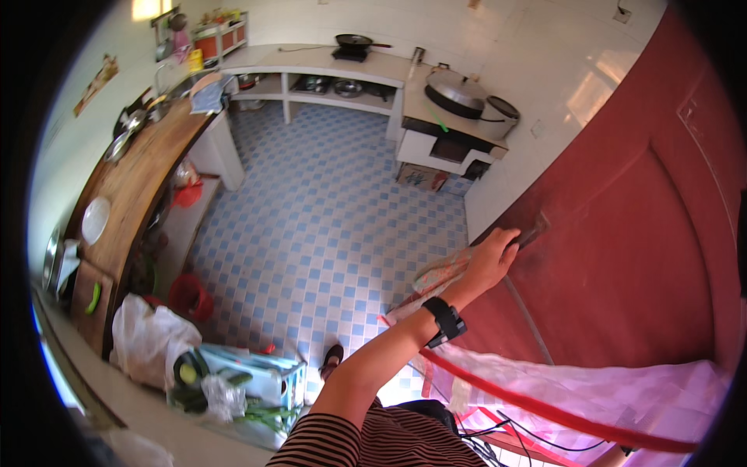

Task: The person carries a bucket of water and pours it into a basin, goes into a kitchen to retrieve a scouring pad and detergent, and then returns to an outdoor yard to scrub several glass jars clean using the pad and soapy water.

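My left hand (496, 257) reaches across to the right and is closed around the dark handle (530, 232) of a red door (618, 268). A black wristwatch (444, 321) sits on that wrist. Below the door hangs a pink and white cloth (636, 391) with a red edge band (560, 419). A bit of my right forearm (610, 456) with a dark band shows at the bottom edge; the hand itself is out of sight. A patterned cloth (443, 273) lies behind my left forearm.
A wooden counter (152, 169) runs along the left, holding a white plate (96, 220). A blue crate (274, 385) of vegetables and a red bucket (191, 298) stand below. A lidded wok (455, 93) sits on the stove at the back. Black cables (496, 432) hang near me.
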The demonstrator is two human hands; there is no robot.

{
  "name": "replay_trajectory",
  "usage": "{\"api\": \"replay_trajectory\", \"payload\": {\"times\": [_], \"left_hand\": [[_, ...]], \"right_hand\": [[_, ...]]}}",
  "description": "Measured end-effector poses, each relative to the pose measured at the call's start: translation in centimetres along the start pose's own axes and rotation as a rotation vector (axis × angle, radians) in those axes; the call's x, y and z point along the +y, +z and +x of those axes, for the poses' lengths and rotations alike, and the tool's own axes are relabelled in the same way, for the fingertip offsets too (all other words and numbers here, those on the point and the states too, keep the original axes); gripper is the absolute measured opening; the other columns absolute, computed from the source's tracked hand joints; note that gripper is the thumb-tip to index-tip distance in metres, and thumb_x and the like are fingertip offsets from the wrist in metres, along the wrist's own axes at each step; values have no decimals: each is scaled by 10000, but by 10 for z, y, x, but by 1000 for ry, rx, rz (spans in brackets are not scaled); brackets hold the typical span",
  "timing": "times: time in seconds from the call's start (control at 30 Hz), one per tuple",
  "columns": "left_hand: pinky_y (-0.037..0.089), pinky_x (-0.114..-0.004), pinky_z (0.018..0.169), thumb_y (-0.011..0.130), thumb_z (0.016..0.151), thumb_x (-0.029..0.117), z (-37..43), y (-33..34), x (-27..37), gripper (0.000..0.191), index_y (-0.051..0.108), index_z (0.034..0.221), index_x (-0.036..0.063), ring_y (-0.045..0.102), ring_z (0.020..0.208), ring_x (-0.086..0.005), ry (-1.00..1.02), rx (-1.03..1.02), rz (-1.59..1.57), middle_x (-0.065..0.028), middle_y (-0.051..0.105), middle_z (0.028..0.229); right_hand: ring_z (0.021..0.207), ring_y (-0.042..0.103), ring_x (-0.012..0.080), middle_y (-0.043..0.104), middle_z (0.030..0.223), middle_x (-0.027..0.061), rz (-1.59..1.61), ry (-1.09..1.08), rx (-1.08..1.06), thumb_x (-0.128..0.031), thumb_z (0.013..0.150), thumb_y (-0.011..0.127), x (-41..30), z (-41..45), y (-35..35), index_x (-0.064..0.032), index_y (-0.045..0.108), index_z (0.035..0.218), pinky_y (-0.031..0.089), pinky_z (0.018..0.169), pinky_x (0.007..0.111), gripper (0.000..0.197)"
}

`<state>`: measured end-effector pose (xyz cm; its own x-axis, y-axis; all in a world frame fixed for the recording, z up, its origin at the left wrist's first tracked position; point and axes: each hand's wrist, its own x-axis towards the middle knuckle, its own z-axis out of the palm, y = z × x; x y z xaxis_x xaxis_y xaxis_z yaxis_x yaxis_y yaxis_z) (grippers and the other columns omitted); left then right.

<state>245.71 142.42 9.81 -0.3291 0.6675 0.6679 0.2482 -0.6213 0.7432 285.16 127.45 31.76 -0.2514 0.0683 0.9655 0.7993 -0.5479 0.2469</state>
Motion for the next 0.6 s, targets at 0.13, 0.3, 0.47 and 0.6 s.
{"api": "replay_trajectory", "payload": {"times": [0.13,0.3,0.47,0.6], "left_hand": [[423,-377,595,514,831,104,18,2,-10,205,506,1029,48,524,700,-327,-22,-135,-108,-145,517,812],[423,-408,609,483,855,112,30,18,-22,181,476,1024,49,521,726,-358,13,-235,-140,-159,497,823],[416,-422,642,474,856,109,45,54,-51,173,471,1005,21,520,761,-377,-5,-313,-177,-187,517,838],[445,-379,664,447,884,176,70,91,-77,200,473,994,11,561,798,-346,-86,-486,-203,-188,563,833]], "right_hand": [[1023,508,295,502,1164,162,-108,-16,-26,-331,839,507,-9,2,-17,2,480,1161,404,868,361,464],[1028,505,289,495,1173,161,-201,-53,-77,-329,823,528,-19,3,-34,5,474,1166,403,869,358,481],[1034,501,282,489,1182,160,-253,-99,-133,-326,807,548,-28,-5,-45,7,467,1171,401,869,354,500],[1038,498,277,484,1189,159,-267,-117,-178,-323,794,564,-27,-16,-50,9,462,1175,400,870,351,516]]}}
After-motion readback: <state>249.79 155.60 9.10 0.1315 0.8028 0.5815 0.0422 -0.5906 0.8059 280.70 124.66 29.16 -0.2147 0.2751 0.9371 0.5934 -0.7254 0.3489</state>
